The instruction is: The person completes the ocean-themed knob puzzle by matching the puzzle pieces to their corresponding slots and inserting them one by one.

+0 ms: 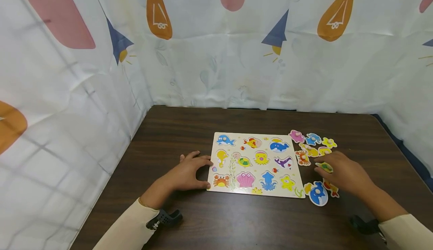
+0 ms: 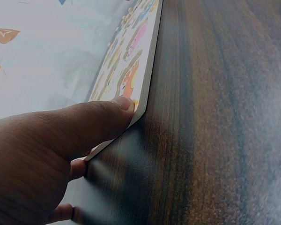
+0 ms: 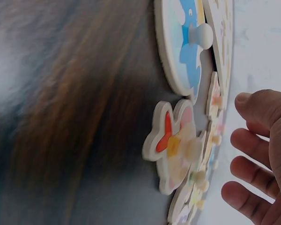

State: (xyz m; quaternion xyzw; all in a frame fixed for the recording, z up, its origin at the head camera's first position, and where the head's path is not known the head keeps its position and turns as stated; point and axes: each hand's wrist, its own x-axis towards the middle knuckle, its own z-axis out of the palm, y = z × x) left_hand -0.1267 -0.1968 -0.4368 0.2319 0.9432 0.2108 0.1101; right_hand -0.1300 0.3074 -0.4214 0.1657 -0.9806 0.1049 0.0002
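A pale puzzle board (image 1: 238, 165) with colourful sea-animal pictures lies on the table. My left hand (image 1: 189, 171) is at its left edge, fingers spread; the thumb (image 2: 114, 107) rests on the near left corner. To the right of the board my right hand (image 1: 346, 173) hovers low over loose knobbed pieces, thumb and fingers apart in the right wrist view. A green and yellow piece (image 1: 325, 167) shows between its thumb and forefinger in the head view, with no grip visible. Close by are a blue whale piece (image 1: 318, 194) and a red and yellow fish piece (image 3: 171, 145).
Beyond the right hand lie more loose pieces: a pink one (image 1: 296, 136), a blue one (image 1: 313, 139), a yellow star (image 1: 329, 142) and an orange crab (image 1: 302, 158). The dark wooden table (image 1: 236, 220) ends at a printed white curtain (image 1: 216, 73).
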